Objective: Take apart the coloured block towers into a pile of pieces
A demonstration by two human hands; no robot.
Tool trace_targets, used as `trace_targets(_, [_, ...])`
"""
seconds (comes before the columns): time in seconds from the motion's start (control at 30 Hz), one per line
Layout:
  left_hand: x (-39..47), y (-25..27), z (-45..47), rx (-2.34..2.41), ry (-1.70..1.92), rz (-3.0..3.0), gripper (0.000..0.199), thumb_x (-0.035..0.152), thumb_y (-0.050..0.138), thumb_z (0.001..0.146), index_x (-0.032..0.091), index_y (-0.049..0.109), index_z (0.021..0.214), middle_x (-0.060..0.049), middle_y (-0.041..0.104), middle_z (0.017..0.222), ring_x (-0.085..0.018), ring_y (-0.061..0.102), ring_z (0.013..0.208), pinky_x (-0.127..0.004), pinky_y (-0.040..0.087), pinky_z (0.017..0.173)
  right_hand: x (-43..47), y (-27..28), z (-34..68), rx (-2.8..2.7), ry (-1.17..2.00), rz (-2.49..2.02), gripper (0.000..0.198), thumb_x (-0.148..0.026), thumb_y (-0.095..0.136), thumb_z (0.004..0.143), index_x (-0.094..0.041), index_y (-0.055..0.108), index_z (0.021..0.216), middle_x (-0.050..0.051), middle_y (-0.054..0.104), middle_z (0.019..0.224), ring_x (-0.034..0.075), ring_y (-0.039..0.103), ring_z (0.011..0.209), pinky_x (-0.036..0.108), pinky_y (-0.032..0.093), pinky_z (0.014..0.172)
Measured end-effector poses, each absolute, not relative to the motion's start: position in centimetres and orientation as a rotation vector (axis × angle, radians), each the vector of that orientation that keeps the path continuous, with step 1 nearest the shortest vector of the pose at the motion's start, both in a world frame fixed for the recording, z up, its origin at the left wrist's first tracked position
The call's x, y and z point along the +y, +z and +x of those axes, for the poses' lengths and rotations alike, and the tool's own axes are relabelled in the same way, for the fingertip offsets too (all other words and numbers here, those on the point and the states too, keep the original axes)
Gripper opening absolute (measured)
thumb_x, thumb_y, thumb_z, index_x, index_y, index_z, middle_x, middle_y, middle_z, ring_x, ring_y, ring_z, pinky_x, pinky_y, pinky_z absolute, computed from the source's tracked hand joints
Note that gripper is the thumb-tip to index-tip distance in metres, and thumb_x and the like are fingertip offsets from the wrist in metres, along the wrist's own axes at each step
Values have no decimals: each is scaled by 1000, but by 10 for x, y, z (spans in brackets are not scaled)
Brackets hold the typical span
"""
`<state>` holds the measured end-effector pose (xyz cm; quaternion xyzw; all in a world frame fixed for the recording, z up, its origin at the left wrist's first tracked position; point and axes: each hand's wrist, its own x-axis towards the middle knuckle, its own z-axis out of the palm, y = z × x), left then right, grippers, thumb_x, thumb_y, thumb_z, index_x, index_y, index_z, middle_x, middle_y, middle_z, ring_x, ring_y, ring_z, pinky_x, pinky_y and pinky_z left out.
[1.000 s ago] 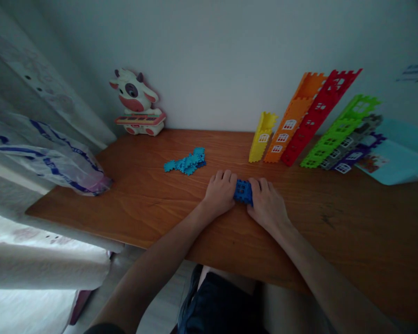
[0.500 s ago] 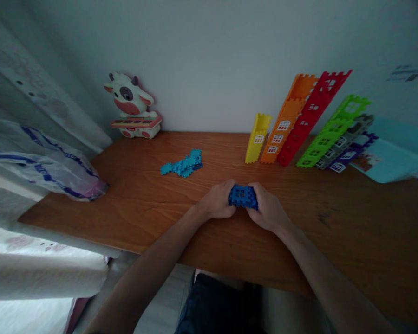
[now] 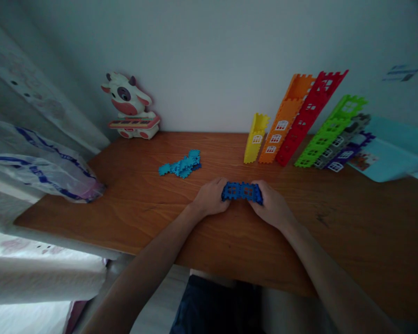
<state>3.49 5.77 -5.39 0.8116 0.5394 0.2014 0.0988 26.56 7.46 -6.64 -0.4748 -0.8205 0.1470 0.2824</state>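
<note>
Dark blue toy building panels [image 3: 242, 191] with notched edges and window cut-outs are held between my two hands above the desk. My left hand [image 3: 212, 197] is closed on their left end, and my right hand [image 3: 270, 202] is closed on their right end. The undersides of the panels and some of my fingertips are hidden. Beyond my left hand lies a loose pile of light blue notched panels [image 3: 181, 165], with a darker blue piece showing at its right edge.
Yellow [image 3: 254, 141], orange [image 3: 282, 120], red [image 3: 308, 120] and green [image 3: 329, 134] panel towers stand at the back right, beside grey and purple ones. A cow toy keyboard [image 3: 132, 109] is at the back left, a plastic bag [image 3: 55, 167] at the left edge.
My hands have moved slightly apart. The dark blue panels now span wider between them, showing two window openings side by side instead of a compact block.
</note>
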Motion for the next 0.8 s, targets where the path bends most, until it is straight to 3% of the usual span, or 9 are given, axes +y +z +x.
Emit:
trace_targets(0.1, [56, -55, 38, 1573, 625, 2420, 35, 27, 59, 81, 16, 55, 114, -11, 66, 110, -27, 66, 99, -38, 53, 88, 73, -64, 263, -2228, 348, -1344, 38, -24, 56, 83, -20, 50, 120, 15, 67, 112, 31, 68, 99, 44, 54, 83])
trace_targets(0.2, [53, -51, 40, 1514, 634, 2516, 58, 34, 63, 82, 14, 46, 134, -14, 62, 122, -28, 62, 110, -40, 50, 97, 70, -58, 259, -2326, 242, -1432, 38, -24, 56, 84, -19, 51, 121, 16, 64, 120, 33, 67, 105, 43, 55, 80])
trace_targets(0.3, [49, -45, 44, 1467, 491, 2714, 74, 40, 62, 87, 26, 30, 152, -11, 57, 124, -29, 59, 110, -43, 50, 96, 67, -54, 255, -2436, 152, -1528, 37, -24, 57, 83, -18, 54, 119, 18, 63, 118, 35, 68, 100, 42, 55, 72])
trace_targets(0.4, [48, -43, 46, 1460, 353, 2837, 69, 38, 56, 93, 38, 25, 155, -9, 54, 120, -29, 56, 108, -43, 50, 92, 67, -55, 253, -2418, 199, -1525, 38, -21, 57, 81, -16, 54, 119, 18, 64, 118, 35, 67, 103, 43, 55, 74])
trace_targets(0.53, [52, -46, 41, 1488, 459, 2733, 64, 33, 58, 91, 34, 36, 152, -9, 52, 123, -28, 53, 110, -44, 48, 98, 72, -60, 258, -2156, 436, -1371, 28, -26, 52, 89, -20, 53, 117, 14, 67, 113, 30, 68, 100, 45, 53, 84])
trace_targets(0.67, [56, -50, 34, 1527, 550, 2591, 66, 26, 59, 88, 29, 38, 151, -9, 54, 118, -26, 54, 108, -42, 47, 99, 75, -59, 260, -1948, 572, -1248, 20, -38, 50, 95, -23, 55, 108, 10, 68, 101, 25, 67, 90, 43, 53, 85])
trace_targets(0.8, [56, -49, 34, 1478, 477, 2671, 70, 28, 61, 86, 32, 36, 151, -9, 53, 121, -28, 53, 110, -45, 47, 99, 70, -56, 258, -1953, 570, -1094, 26, -39, 52, 96, -24, 55, 117, 12, 66, 116, 27, 65, 107, 47, 51, 97])
